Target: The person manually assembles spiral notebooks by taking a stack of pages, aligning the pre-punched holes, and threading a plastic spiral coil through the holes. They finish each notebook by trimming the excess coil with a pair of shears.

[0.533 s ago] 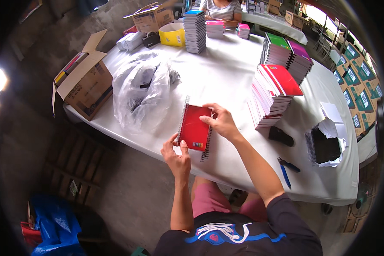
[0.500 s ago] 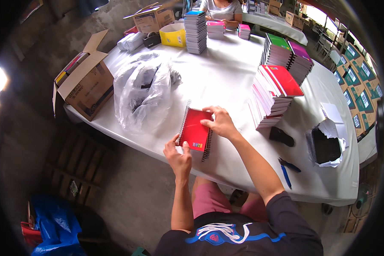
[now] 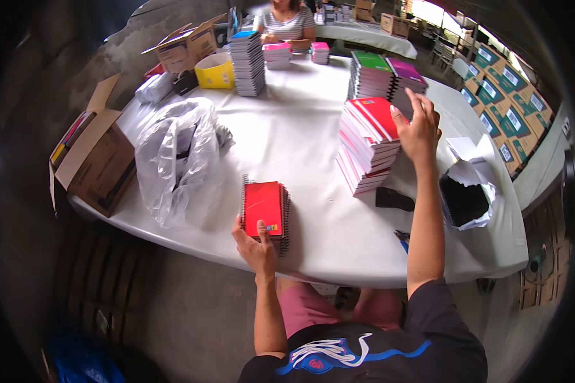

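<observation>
Red spiral notebooks (image 3: pixel 263 204) lie in a small pile near the table's front edge, their wire coils showing along both sides. My left hand (image 3: pixel 258 247) grips the lower left corner, thumb on the red cover and fingers down the side. To the right, a tall leaning stack of red-covered books (image 3: pixel 368 150) rises with white page edges outward. My right hand (image 3: pixel 421 131) is at its upper right corner, fingers apart, thumb close to or touching the top cover; nothing shows in its grasp.
A clear plastic bag (image 3: pixel 179 159) of dark coils and an open carton (image 3: pixel 105 163) stand left. Green (image 3: pixel 372 62) and purple notebooks (image 3: pixel 406 69) are stacked behind the red ones. Right are a black pouch-like item (image 3: pixel 395 199), blue-handled pliers (image 3: pixel 402 239) and a paper-wrapped coil bundle (image 3: pixel 466 201). A person (image 3: pixel 286 29) sits opposite.
My right hand has left the red notebook and reached right and up to the red stack. My left hand keeps its hold. The whole view has shifted.
</observation>
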The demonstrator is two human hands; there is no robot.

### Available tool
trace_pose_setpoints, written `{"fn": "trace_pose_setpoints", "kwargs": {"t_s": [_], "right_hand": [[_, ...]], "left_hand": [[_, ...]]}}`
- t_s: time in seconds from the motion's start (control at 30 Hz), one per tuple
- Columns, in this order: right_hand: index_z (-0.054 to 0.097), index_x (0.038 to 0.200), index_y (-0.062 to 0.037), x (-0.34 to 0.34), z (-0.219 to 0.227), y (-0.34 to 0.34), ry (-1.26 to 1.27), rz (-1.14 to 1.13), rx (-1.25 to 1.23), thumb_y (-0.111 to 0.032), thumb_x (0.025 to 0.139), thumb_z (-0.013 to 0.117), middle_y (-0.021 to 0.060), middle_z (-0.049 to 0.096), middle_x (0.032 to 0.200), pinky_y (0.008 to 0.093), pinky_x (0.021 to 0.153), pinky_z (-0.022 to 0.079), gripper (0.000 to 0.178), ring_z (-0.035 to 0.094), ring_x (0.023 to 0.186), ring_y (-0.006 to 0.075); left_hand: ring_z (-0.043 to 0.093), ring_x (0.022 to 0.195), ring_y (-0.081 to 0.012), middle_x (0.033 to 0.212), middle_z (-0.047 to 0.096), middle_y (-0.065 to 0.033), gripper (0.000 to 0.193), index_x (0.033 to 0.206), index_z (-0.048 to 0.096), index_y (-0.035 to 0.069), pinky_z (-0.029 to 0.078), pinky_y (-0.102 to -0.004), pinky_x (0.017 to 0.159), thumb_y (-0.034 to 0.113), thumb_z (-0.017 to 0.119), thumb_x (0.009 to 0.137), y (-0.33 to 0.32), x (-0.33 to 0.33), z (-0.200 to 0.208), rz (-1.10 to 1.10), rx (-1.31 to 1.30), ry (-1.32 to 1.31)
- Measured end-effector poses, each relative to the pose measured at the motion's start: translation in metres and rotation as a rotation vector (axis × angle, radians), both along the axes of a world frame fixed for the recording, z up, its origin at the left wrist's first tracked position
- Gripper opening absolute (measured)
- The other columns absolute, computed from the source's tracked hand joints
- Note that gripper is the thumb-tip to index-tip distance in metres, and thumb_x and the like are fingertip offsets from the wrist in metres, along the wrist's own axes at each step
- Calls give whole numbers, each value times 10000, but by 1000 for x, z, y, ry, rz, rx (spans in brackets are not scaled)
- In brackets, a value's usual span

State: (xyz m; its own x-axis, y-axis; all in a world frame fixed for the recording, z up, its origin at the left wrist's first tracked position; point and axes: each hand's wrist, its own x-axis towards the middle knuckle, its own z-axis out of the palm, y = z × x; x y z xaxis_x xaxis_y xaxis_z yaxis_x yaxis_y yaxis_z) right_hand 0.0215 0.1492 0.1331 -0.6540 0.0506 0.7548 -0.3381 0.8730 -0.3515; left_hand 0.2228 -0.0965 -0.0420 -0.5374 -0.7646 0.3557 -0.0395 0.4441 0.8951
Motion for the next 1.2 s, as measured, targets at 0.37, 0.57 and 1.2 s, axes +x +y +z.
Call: {"fn": "trace_pose_setpoints", "kwargs": {"t_s": [0.37, 0.57, 1.2], "right_hand": [[575, 892, -36, 46, 18, 48, -134, 369, -351, -156, 753, 746, 133, 673, 858, 351, 637, 509, 251, 668, 734, 278], [615, 904, -38, 125, -121, 55, -361, 593, -49, 40, 664, 680, 120, 672, 868, 355, 668, 526, 260, 669, 738, 283], [601, 1027, -42, 30, -167, 209, -557, -205, 276, -42, 813, 577, 218, 633, 955, 459, 762, 511, 215, 624, 903, 384]], "left_hand": [[322, 1282, -388, 1350, 338, -218, 668, 1332, 301, -38, 268, -521, 1053, 335, 619, 877, 28, 9, 43, 151, -615, 259], [364, 1278, -375, 1312, 447, -186, 704, 1329, 382, -1, 233, -526, 1056, 311, 696, 781, 140, 6, 51, -514, -759, 180], [441, 1019, -254, 967, 520, -8, 431, 831, 585, 183, 288, -550, 869, 467, 794, 584, 166, -29, -1, -378, -794, 11]]}}
